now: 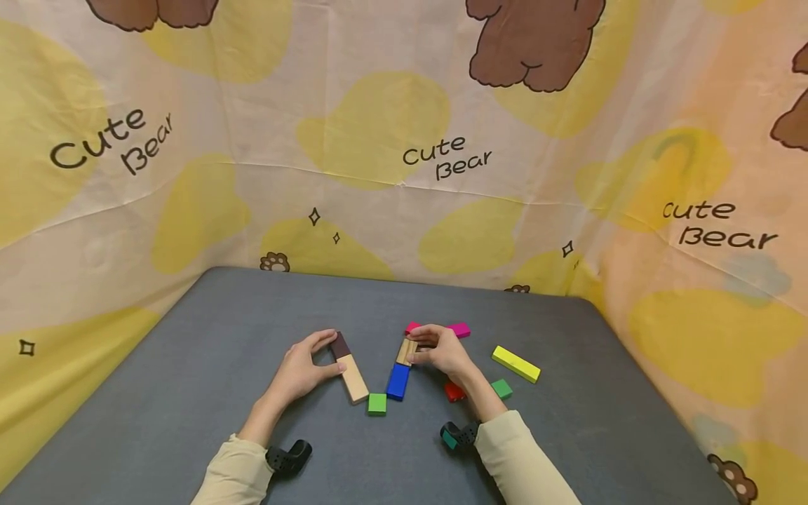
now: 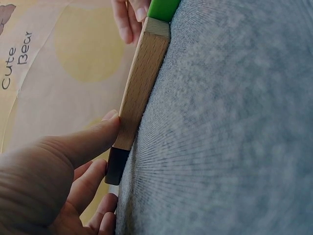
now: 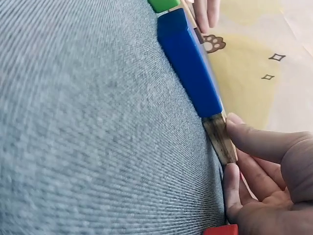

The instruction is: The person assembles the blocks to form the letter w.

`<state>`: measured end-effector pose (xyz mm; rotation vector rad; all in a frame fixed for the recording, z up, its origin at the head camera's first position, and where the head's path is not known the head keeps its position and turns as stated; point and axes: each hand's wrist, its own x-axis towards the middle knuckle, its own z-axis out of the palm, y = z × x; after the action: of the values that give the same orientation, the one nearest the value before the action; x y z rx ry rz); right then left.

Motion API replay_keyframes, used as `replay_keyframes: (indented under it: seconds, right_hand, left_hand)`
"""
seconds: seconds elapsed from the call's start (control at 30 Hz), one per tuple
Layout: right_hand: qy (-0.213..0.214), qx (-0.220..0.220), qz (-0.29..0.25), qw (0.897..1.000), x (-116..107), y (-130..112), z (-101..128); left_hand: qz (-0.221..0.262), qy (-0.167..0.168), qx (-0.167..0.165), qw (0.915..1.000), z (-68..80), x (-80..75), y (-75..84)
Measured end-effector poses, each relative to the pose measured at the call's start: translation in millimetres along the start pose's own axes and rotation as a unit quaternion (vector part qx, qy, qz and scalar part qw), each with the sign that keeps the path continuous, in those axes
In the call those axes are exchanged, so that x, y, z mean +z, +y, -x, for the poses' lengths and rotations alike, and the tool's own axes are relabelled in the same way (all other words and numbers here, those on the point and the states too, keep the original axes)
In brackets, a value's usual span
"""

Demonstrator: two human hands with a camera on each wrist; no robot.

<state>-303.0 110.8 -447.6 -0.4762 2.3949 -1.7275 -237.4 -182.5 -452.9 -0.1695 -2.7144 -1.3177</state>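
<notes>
My left hand (image 1: 299, 369) is at a dark brown block (image 1: 340, 344), forefinger at its far end. The thumb touches the long light wood block (image 1: 353, 382) beside their joint; both blocks lie end to end. My right hand (image 1: 444, 351) pinches a small striped wood block (image 3: 221, 137), thumb by the blue block (image 1: 398, 381) and a finger at the opposite end. The striped block lines up with the blue one. A light green block (image 1: 376, 404) sits between the near ends of the two slanted rows.
Beyond my right hand lie pink blocks (image 1: 459, 330). A red block (image 1: 454, 391) is partly hidden by the right forearm, with a darker green block (image 1: 501, 388) and a long yellow block (image 1: 516, 364) farther right. A printed curtain (image 1: 379, 231) surrounds the grey table (image 1: 252, 301).
</notes>
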Motion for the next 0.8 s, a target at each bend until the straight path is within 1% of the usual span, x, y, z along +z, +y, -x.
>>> replay_keyframes:
  seconds: [0.1, 0.4, 0.63, 0.8]
  right_hand:
    - [-0.011, -0.002, 0.000, 1.000, -0.1, -0.1, -1.4]
    - [-0.031, 0.015, -0.004, 0.999, -3.1, 0.3, -2.8]
    - [-0.046, 0.010, -0.003, 0.999, -3.9, 0.3, -3.9]
    - [-0.045, 0.012, -0.002, 0.999, -3.5, 0.6, -3.8]
  left_hand:
    - [0.001, 0.000, -0.001, 1.0000, -0.7, 0.2, -1.1]
    - [0.000, 0.002, -0.002, 1.0000, 1.1, -0.3, 1.8]
    - [-0.001, 0.003, -0.006, 1.0000, 1.8, -0.8, 4.1]
    - [-0.003, 0.003, -0.008, 1.0000, 1.9, -0.8, 4.4]
